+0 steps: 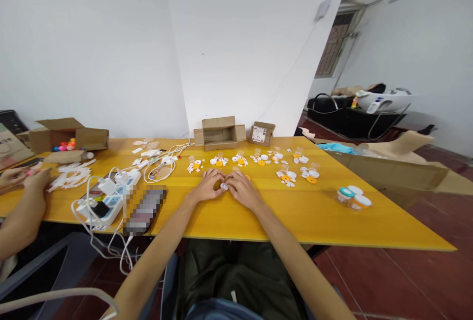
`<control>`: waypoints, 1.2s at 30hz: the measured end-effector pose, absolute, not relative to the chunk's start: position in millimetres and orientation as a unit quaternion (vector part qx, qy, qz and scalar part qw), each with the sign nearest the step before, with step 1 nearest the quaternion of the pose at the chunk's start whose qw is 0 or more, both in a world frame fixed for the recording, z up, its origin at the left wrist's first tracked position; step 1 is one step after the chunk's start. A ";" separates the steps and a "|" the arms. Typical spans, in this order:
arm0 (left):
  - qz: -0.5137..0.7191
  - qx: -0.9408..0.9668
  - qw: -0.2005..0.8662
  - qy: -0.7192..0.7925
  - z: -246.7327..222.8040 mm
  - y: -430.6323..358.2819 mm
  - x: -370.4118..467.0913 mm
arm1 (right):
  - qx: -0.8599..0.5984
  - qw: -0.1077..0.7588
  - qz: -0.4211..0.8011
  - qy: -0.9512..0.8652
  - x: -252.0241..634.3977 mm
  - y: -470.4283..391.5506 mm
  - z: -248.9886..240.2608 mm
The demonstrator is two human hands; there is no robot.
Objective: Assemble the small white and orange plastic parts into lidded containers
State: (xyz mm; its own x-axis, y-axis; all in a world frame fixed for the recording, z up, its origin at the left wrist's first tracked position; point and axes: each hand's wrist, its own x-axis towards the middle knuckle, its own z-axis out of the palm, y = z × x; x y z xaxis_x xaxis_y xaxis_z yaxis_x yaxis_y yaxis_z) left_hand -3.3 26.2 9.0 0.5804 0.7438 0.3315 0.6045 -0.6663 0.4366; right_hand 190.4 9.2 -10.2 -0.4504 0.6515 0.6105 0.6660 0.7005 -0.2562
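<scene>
My left hand (207, 186) and my right hand (242, 190) meet over the table in front of me, fingers closed. Between their fingertips is a small whitish plastic piece (223, 186); its exact kind is too small to make out. Just beyond my hands are several groups of parts, each with small white pieces (190, 167), an orange ring (219, 163) and a clear cup (241, 153). Further groups lie to the right, with another orange ring (311, 180) and a white disc (291, 176). Part of one group is hidden behind my right hand.
Lidded jars (359, 202) stand at the right. On the left are a power strip (111, 202) with cables and a blurred-out phone (145, 210). Cardboard boxes (220, 135) line the back edge. A co-worker's hands (35, 179) work at the far left.
</scene>
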 end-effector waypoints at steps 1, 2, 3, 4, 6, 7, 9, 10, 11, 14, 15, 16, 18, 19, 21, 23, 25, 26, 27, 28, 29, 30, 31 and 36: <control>0.250 0.878 0.138 0.385 8.7 26.4 -3.4 | -0.387 0.353 -0.014 -0.852 190.3 9.1 -10.7; 0.249 0.877 0.137 0.386 8.4 26.5 -3.5 | -0.387 0.354 -0.018 -0.851 190.2 9.2 -11.5; 0.249 0.877 0.136 0.387 8.2 26.6 -3.5 | -0.389 0.356 -0.022 -0.849 190.1 9.6 -12.5; 0.249 0.877 0.135 0.388 8.1 26.7 -3.5 | -0.392 0.361 -0.027 -0.846 190.0 10.2 -13.7; 0.250 0.878 0.133 0.387 8.2 26.5 -3.4 | -0.402 0.377 -0.037 -0.834 190.2 12.4 -16.3; 0.250 0.878 0.133 0.386 8.4 26.3 -3.3 | -0.409 0.387 -0.043 -0.825 190.5 13.7 -17.6; 0.253 0.877 0.131 0.388 8.9 25.8 -3.0 | -0.425 0.406 -0.055 -0.807 191.7 16.6 -20.0; 0.253 0.876 0.129 0.390 9.1 25.6 -2.9 | -0.432 0.413 -0.060 -0.800 192.5 18.0 -21.1; 0.253 0.875 0.127 0.392 9.2 25.5 -2.7 | -0.437 0.418 -0.065 -0.793 193.5 19.2 -22.3; 0.253 0.872 0.118 0.403 9.0 25.8 -2.5 | -0.448 0.418 -0.071 -0.787 196.3 22.3 -25.7; 0.254 0.870 0.115 0.406 8.8 26.0 -2.5 | -0.452 0.415 -0.072 -0.786 196.9 23.1 -26.8; 0.255 0.869 0.113 0.409 8.5 26.2 -2.5 | -0.454 0.412 -0.073 -0.787 197.3 23.8 -27.8; 0.257 0.868 0.110 0.411 8.1 26.6 -2.7 | -0.453 0.408 -0.075 -0.789 197.4 24.9 -29.5; 0.259 0.867 0.110 0.412 7.8 26.7 -2.8 | -0.449 0.406 -0.076 -0.793 197.2 25.1 -30.1; 0.262 0.867 0.109 0.410 7.5 26.8 -3.1 | -0.436 0.399 -0.078 -0.803 196.5 24.9 -30.5; 0.264 0.867 0.111 0.408 7.3 26.8 -3.4 | -0.428 0.390 -0.077 -0.812 195.7 23.8 -29.9; 0.262 0.867 0.114 0.407 7.4 26.9 -3.5 | -0.425 0.380 -0.076 -0.818 195.2 22.0 -28.5; 0.260 0.868 0.116 0.407 7.5 26.8 -3.6 | -0.425 0.375 -0.075 -0.821 195.0 21.0 -27.7; 0.259 0.868 0.117 0.407 7.7 26.7 -3.6 | -0.425 0.370 -0.074 -0.823 194.8 20.0 -26.8; 0.257 0.869 0.118 0.407 8.1 26.4 -3.7 | -0.425 0.365 -0.073 -0.825 194.6 19.1 -26.0; 0.256 0.869 0.119 0.406 8.4 26.1 -3.7 | -0.425 0.360 -0.072 -0.827 194.5 18.3 -25.2; 0.255 0.870 0.120 0.405 8.8 25.8 -3.7 | -0.425 0.357 -0.072 -0.829 194.4 17.7 -24.7; 0.254 0.870 0.122 0.404 9.3 25.4 -3.8 | -0.425 0.355 -0.072 -0.830 194.3 17.4 -24.3; 0.253 0.873 0.129 0.397 11.4 24.3 -4.5 | -0.423 0.362 -0.074 -0.827 195.1 17.3 -25.0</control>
